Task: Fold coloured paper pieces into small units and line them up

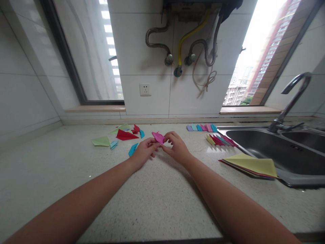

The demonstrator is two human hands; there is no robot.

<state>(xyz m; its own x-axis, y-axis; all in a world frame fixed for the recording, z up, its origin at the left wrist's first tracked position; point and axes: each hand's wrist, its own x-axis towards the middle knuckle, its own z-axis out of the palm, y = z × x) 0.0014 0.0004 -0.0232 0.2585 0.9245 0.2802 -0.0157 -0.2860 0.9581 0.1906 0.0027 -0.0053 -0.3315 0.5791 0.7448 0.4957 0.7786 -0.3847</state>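
The right hand (pixel 177 146) partly hides the pink folded paper (pixel 158 137).

Left hand (pixel 144 154) and right hand (pixel 179 149) pinch pink folded paper (pixel 158 137) over counter (pixel 142 210); blue folded paper (pixel 132 150) just beside left hand; red folded paper (pixel 127 135), green folded paper (pixel 101 141) farther back, left; yellow-topped paper stack (pixel 251 163) at right, by sink (pixel 259 144).

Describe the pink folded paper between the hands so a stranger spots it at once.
Start at the white socket on the tiled wall and drop to the counter below, slightly right. There the left hand and right hand meet at the pink folded paper. Unlike the other folded papers, it is held in fingertips.
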